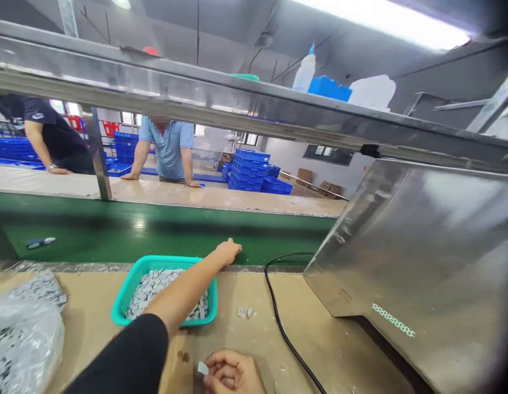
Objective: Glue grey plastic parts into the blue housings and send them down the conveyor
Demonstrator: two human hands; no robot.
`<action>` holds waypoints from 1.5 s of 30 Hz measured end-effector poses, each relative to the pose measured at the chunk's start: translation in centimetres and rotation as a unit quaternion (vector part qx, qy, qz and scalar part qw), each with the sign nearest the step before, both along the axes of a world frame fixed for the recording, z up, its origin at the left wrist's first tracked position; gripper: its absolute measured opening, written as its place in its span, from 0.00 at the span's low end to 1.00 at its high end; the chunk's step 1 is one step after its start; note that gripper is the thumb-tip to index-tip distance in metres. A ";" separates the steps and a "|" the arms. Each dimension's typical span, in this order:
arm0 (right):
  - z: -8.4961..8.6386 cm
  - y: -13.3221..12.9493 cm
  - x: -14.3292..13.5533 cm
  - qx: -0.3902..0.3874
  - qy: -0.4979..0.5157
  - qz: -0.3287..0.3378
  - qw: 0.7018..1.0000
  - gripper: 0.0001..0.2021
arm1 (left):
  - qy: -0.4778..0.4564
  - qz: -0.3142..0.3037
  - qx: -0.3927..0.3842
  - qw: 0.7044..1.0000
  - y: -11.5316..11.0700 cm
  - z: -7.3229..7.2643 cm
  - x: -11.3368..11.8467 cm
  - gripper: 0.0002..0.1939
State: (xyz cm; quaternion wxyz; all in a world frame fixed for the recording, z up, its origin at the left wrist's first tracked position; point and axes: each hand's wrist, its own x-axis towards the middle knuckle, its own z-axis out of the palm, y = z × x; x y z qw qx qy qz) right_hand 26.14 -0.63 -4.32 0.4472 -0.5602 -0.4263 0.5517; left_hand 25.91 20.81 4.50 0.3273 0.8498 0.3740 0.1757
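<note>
My left hand (228, 251) reaches past the green basket (121, 306) and hangs over the near side of the green conveyor belt (270, 235). Its fingers look curled together; whatever they may hold is hidden. Small grey-and-white plastic pieces (155, 282) fill much of the basket, partly covered by my forearm. Close to me, my right hand (235, 373) pinches a small white plastic piece (203, 368) between thumb and fingers. Two loose small pieces (244, 312) lie on the tan tabletop (254, 290) between my hands.
A clear plastic bag (36, 339) of similar pieces lies left. A black cable (281, 323) runs beside a large metal panel (402, 257) at right. A dark blue-and-white item (40, 242) rests on the belt. Beyond it, two people lean on the far ledge (237, 198); an overhead shelf (221, 96) spans above.
</note>
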 end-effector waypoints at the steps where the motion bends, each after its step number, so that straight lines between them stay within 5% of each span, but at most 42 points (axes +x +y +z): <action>1: 0.2 -0.2 -0.5 0.001 -0.003 0.007 1.000 0.16 | -0.019 0.006 -0.018 1.000 -0.6 0.5 -1.1 0.14; 4: 0.8 -0.8 -2.1 0.010 -0.008 0.024 1.000 0.13 | -0.087 0.023 -0.079 0.993 -3.6 2.0 -5.8 0.14; 8: 2.2 -1.0 -4.1 0.046 -0.089 0.081 0.992 0.06 | -0.169 0.036 -0.143 0.975 -9.9 2.6 -15.0 0.08; 11: 3.8 -0.5 -5.3 0.106 -0.211 0.141 0.961 0.05 | -0.309 0.129 -0.167 0.927 -14.2 0.6 -21.6 0.06; 14: 5.0 0.3 -6.3 0.103 -0.283 0.183 0.936 0.07 | -0.367 0.234 -0.196 0.879 -16.5 -2.6 -25.3 0.07; 17: 5.5 0.8 -7.0 0.089 -0.314 0.211 0.921 0.08 | -0.390 0.256 -0.243 0.851 -17.3 -4.9 -26.2 0.10; 20: 5.6 0.9 -7.3 0.089 -0.333 0.221 0.913 0.08 | -0.399 0.249 -0.266 0.841 -17.5 -5.8 -26.0 0.10; 35: 6.3 0.6 -8.2 0.137 -0.417 0.255 0.862 0.11 | -0.392 0.217 -0.257 0.856 -18.4 -5.6 -26.5 0.10; 45: 6.2 0.8 -8.2 0.137 -0.429 0.250 0.857 0.10 | -0.391 0.198 -0.261 0.860 -18.7 -5.0 -26.7 0.05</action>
